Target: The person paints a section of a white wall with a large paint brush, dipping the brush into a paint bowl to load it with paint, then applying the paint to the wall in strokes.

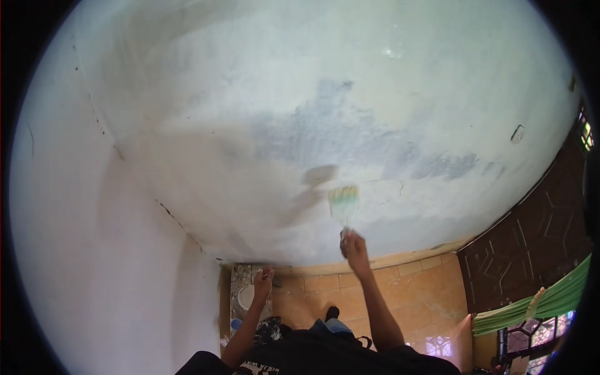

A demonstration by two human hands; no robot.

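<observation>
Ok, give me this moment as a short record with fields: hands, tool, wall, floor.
right hand: raised, grip shut on the brush handle
brush: bristles up, at the wall, just below the grey patch
left hand: low, beside a white tub near the corner; grip unclear
wall: pale, unevenly coated
floor: orange tiles
door: dark, at right

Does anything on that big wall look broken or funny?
Yes. The pale painted wall has blotchy grey patches across its middle, above the wide pale-bristled paintbrush in the right hand, like bare or worn spots. A dark ragged crack also runs down the left corner.
</observation>
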